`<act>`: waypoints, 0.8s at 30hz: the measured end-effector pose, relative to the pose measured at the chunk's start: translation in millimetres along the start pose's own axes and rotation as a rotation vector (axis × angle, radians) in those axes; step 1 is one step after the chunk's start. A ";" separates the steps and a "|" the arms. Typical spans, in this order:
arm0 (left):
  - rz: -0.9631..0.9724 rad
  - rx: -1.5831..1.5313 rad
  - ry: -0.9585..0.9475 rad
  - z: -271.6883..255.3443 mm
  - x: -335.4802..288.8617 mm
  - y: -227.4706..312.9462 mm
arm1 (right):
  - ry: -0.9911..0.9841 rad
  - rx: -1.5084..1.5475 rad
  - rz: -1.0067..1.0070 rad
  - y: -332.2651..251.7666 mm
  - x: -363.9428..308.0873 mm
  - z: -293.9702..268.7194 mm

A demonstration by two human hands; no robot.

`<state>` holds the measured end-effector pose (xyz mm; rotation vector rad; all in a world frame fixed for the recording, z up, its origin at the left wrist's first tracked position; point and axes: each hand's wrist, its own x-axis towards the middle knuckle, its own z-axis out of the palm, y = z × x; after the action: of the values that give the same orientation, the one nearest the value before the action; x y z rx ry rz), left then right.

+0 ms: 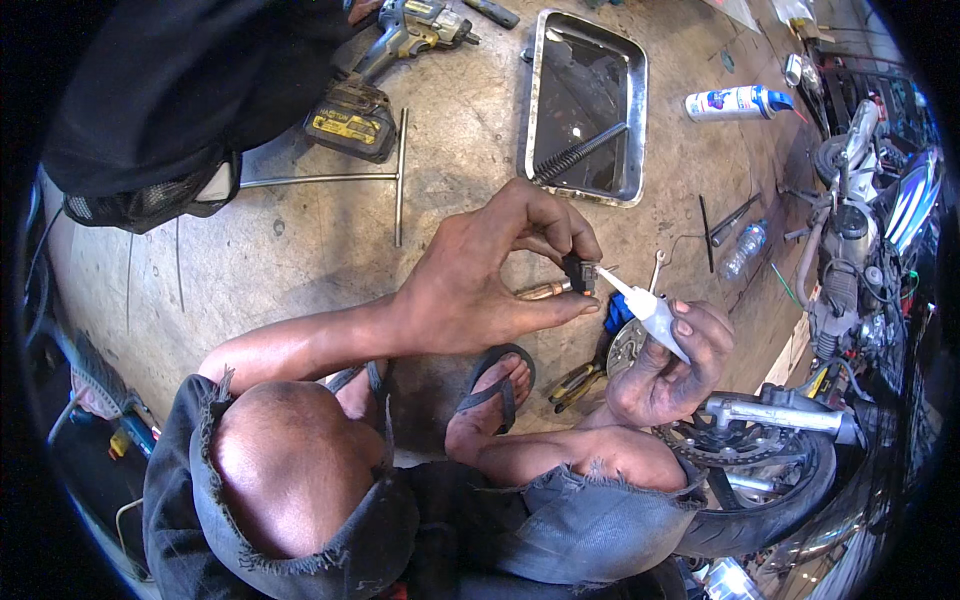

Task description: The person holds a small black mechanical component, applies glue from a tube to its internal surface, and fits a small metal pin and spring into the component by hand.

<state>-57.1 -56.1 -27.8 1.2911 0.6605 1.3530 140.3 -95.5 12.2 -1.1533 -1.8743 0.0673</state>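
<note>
Observation, head view: the person squats on a concrete floor [300, 240], knees and torn denim shorts in the lower frame, one sandalled foot [497, 385] between them. The left hand [480, 285] is closed in a pinch on a small black part [579, 272], thumb below and fingers above, held up in front of the body; a brass-coloured cylindrical piece [543, 291] sticks out of the grip toward the palm. The right hand [665, 375] is wrapped around a small white squeeze tube [655, 318], whose long tapered nozzle points up-left and meets, or nearly meets, the black part; actual contact is too fine to confirm. Judgement: application of the tube's contents to the part appears to be under way at this instant; no bead or wet film is discernible, so how much has gone on cannot be told. The part is off any assembly and in hand, so fitting it somewhere looks not yet done. Surroundings: a metal tray [634, 110] holding a coil spring [580, 152] lies beyond the hands; a T-handle wrench [395, 178], cordless impact driver [400, 50], spray can [735, 102], and plastic bottle [743, 248] rest on the floor. A motorcycle wheel [770, 490] sits at the person's right.
</note>
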 end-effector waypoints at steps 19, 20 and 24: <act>0.000 0.009 -0.001 -1.1 1.0 0.7 | 0.018 -0.011 0.012 -2.2 0.5 0.2; 0.000 0.025 -0.007 -1.4 1.2 1.6 | 0.014 -0.016 0.009 -4.1 2.9 0.4; -0.004 0.014 -0.004 -1.2 0.9 1.6 | 0.004 -0.007 0.002 0.5 0.2 0.0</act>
<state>-58.5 -55.3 -26.4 1.3029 0.6703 1.3442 140.7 -95.0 12.2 -1.1591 -1.8719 0.0592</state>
